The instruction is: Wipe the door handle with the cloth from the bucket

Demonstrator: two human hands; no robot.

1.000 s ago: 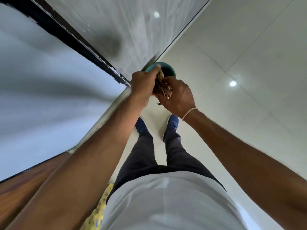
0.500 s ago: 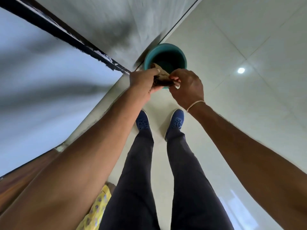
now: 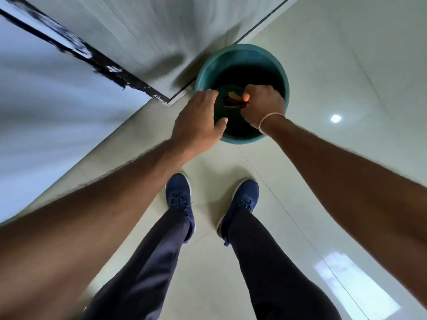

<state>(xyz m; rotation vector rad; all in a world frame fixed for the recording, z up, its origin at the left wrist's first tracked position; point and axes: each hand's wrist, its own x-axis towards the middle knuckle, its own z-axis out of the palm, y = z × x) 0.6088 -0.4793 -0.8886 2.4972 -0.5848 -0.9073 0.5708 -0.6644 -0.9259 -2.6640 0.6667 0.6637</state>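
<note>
A teal bucket (image 3: 208, 65) stands on the tiled floor against the wall, its inside dark. Over its mouth my right hand (image 3: 262, 106) is closed around a bunched brown cloth (image 3: 233, 100), which sticks out to the left of the fist. My left hand (image 3: 198, 121) hovers above the bucket's near-left rim with fingers spread, holding nothing and not touching the cloth. No door handle is in view.
A grey wall panel (image 3: 138, 35) with a dark door edge (image 3: 97, 58) runs along the left. My two blue shoes (image 3: 179, 197) stand on the glossy pale floor tiles (image 3: 346, 65) just short of the bucket.
Both hands held the cloth together before; now my left hand has let go and opened. My right hand has lowered the cloth over the bucket as the view tilted down.
</note>
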